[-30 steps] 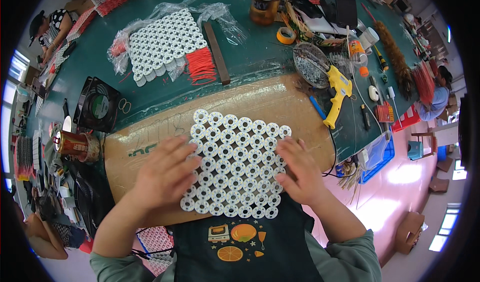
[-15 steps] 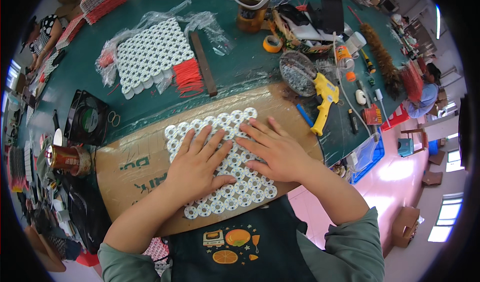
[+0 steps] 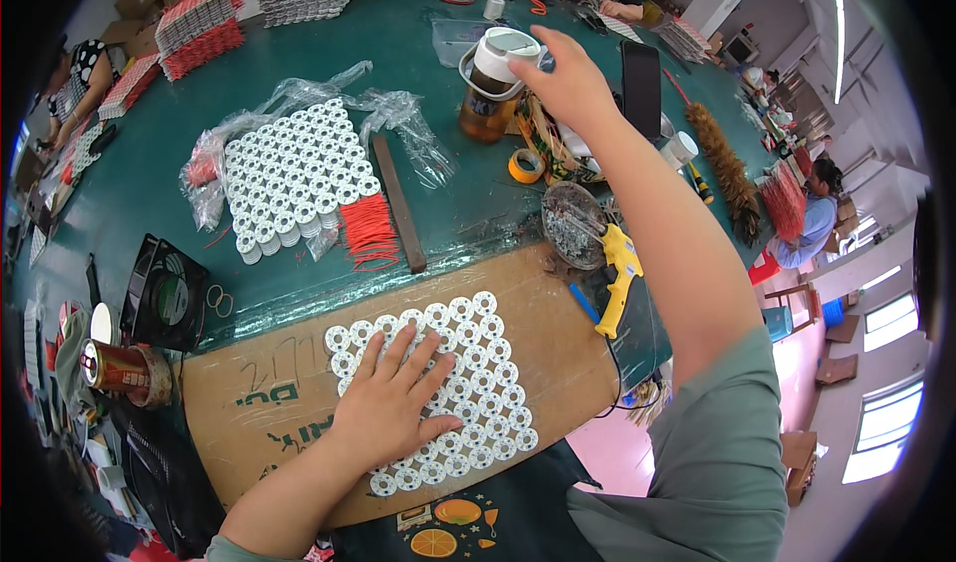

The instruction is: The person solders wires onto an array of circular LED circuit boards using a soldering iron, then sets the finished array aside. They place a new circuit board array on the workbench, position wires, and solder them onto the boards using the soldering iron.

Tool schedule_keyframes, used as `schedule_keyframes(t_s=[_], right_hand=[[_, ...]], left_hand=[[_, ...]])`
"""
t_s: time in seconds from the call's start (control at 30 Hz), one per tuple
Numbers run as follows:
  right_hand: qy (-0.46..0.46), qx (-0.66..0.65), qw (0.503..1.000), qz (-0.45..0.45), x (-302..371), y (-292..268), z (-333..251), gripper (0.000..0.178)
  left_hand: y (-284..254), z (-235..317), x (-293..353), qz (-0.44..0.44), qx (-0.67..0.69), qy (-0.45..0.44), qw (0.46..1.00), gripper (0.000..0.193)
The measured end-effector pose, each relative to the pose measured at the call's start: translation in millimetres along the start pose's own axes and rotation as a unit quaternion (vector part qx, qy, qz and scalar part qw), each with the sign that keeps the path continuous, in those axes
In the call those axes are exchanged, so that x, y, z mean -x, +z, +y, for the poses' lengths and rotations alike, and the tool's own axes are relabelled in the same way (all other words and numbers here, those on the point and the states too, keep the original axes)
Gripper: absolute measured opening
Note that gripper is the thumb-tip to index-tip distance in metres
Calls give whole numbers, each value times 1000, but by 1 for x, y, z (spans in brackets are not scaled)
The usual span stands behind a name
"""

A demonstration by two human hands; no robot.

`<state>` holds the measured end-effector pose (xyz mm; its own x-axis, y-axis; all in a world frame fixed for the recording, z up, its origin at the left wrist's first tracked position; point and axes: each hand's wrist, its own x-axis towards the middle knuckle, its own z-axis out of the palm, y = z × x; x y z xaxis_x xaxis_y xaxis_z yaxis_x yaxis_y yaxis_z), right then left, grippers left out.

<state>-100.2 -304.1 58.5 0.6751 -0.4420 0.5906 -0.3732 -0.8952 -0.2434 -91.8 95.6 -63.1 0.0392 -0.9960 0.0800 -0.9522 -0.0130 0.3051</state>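
Note:
My left hand [image 3: 388,403] lies flat, fingers spread, on a panel of joined white round circuit boards [image 3: 493,388]. The panel rests on a brown cardboard sheet [image 3: 568,333] in front of me. My right hand [image 3: 570,79] is stretched far forward beside the white lid of a drink jug [image 3: 485,114]. Its thumb and forefinger are apart at the lid's right edge; whether they touch it I cannot tell, and the other fingers are partly hidden. Brown liquid shows inside the jug.
A stack of similar panels [image 3: 299,169] with red wires [image 3: 368,231] stands beyond the cardboard, beside a dark bar [image 3: 398,204]. A yellow glue gun [image 3: 621,281] lies at right near a mesh bowl [image 3: 573,225]. At left are a black fan [image 3: 164,293] and a can [image 3: 108,365]. Other people sit around the table.
My right hand has left the panel and reached forward to the jug. The left hand stays on the panel. The view has tilted up, showing more of the far table.

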Motion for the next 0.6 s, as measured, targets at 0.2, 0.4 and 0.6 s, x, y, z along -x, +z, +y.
schedule_keyframes(t_s=[0.2,0.4,0.6], right_hand=[[27,22,999,-24,-27,25,-2,71],[14,91,992,-81,-25,43,-12,72],[-48,114,992,-12,-24,43,-13,65]], left_hand=[[0,1,-2,6,26,-23,999,76],[-2,0,0,17,18,-7,1000,79],[-4,1,1,9,7,-18,1000,79]])
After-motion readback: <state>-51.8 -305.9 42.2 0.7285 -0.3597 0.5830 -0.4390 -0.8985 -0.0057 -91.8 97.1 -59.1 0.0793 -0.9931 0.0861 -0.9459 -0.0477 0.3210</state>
